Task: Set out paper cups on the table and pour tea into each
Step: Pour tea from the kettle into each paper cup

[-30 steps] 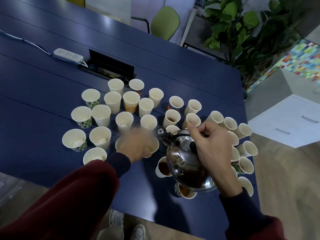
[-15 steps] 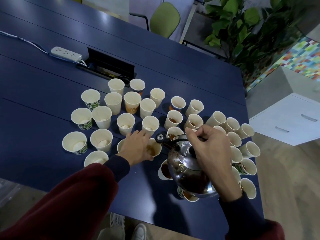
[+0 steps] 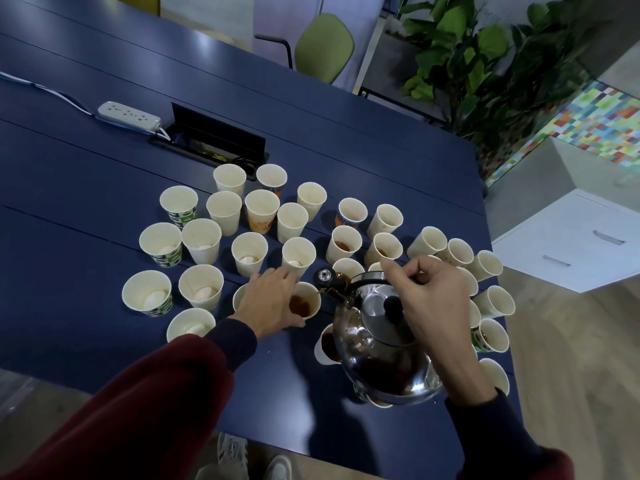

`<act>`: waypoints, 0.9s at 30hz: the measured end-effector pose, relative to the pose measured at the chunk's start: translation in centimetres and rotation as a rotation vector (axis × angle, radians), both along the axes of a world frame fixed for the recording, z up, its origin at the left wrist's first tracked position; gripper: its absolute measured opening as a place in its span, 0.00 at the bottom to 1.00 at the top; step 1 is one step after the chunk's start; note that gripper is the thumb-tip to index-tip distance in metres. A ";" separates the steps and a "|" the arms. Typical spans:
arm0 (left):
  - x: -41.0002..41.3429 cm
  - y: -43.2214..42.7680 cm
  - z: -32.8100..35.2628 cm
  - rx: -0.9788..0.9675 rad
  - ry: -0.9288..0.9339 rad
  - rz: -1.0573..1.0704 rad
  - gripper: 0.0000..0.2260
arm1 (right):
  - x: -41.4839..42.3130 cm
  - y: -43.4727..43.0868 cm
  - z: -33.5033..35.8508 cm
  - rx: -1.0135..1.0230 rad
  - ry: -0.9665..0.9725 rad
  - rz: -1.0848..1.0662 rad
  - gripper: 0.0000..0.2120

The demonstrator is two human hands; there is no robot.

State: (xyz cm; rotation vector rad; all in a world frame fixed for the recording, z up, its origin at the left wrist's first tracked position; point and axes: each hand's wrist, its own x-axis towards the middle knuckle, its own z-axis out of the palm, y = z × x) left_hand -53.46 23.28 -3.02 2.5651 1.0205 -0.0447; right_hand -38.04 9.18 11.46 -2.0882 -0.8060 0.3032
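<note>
Head camera, angled down (close), over table [image 3: 86, 188]

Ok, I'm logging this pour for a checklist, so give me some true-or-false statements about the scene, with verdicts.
The right hand holds the kettle by its handle. True.
The left hand rests idle, touching no cup. False: it holds the cup taking the tea.
The kettle stands upright. False: it is tilted, spout toward that cup.
A power strip lies on the table. True.
</note>
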 end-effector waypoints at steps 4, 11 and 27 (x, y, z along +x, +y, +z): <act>-0.4 0.1 0.0 0.009 -0.064 0.002 0.35 | 0.4 -0.2 0.7 0.111 0.115 -0.034 0.22; -0.4 2.2 1.4 0.096 -0.238 0.085 0.26 | 0.9 1.1 2.1 0.219 0.125 -0.033 0.23; 4.8 6.3 2.2 -0.048 0.030 0.175 0.28 | 4.1 7.5 2.3 0.052 -0.102 0.104 0.19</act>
